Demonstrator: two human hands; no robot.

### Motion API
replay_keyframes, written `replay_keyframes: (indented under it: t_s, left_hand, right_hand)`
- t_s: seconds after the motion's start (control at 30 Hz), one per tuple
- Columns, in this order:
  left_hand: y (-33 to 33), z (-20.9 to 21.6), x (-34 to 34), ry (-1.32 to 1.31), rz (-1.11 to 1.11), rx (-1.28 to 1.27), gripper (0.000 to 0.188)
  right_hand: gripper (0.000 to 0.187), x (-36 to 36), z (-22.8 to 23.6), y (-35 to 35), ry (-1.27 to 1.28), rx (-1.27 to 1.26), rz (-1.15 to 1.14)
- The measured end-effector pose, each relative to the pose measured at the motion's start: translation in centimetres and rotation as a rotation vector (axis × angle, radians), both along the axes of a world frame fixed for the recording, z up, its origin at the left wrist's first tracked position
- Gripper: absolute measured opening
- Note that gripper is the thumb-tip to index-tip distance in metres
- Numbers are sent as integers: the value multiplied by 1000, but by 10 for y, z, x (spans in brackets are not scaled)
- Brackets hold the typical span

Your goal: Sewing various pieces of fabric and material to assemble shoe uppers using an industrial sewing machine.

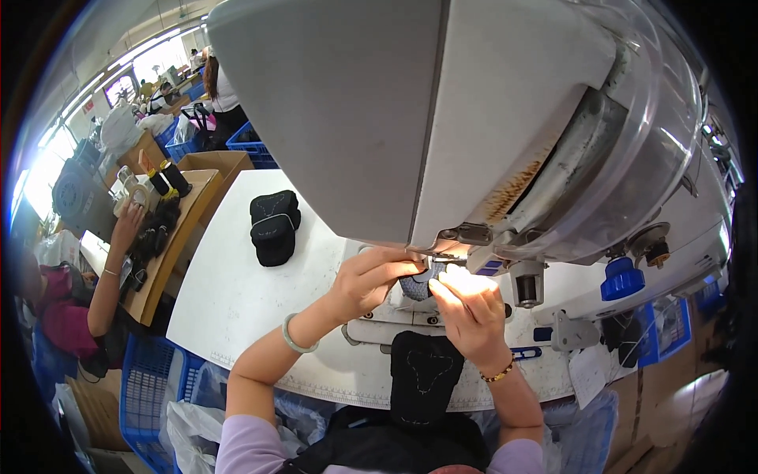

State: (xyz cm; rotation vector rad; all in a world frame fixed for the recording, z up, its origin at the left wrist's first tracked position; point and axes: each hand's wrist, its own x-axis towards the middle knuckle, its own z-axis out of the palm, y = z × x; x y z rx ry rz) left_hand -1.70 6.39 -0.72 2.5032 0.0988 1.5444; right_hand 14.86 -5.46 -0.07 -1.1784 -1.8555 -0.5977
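Observation:
My left hand (367,280) is closed, its fingertips pinching a small dark grey textured fabric piece (415,286) beneath the head of a sewing machine (339,118). From the other side my right hand (475,308) is closed too, thumb and fingers on the piece's right edge under the bright machine light. The needle area is mostly hidden by the fingers and the machine head. Between my forearms, a black padded fabric piece (425,375) with a light stitched outline lies over the table's front edge. Similar black pieces (275,227) lie overlapped on the white table, left of my hands.
The white tabletop (229,316) curves around the machine bed. A blue knob (622,278) sticks out at the machine's right. Blue crates (150,387) stand at lower left. At far left, a co-worker's arm (118,245) reaches over a wooden table with black thread spools (175,180).

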Motion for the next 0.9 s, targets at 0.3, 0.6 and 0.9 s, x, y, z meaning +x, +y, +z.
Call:
replay_keyframes:
  t_s: [0.3,0.6,0.9]
  left_hand:
    - [0,-2,4,-29,39,-204,24]
    - [7,1,-2,-20,35,-15,27]
    - [11,9,-10,75,-19,-21,22]
  right_hand:
    - [31,-1,-8,2,69,-12,-10]
    - [33,6,-10,2,72,-42,-79]
    - [33,-4,-7,0,-26,15,-31]
